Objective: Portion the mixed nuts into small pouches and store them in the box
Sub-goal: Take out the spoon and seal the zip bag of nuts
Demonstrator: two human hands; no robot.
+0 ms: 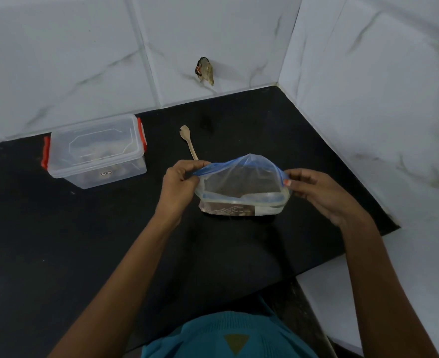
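Observation:
A clear zip pouch (pixel 241 184) with a blue seal strip is held above the black counter (pixel 58 241), its mouth pulled wide. My left hand (pixel 179 184) pinches the left end of the strip. My right hand (pixel 314 192) pinches the right end. Dark contents lie at the pouch's bottom; I cannot make out what they are. A clear plastic box (pixel 94 151) with red clips and its lid on stands at the back left, with small dark items inside. A wooden spoon (pixel 188 142) lies on the counter just behind the pouch.
White marble-look tiled walls meet in a corner at the back right. A small brown scrap (pixel 205 71) is stuck on the back wall. The counter's front right edge (pixel 342 257) runs diagonally beside a white surface.

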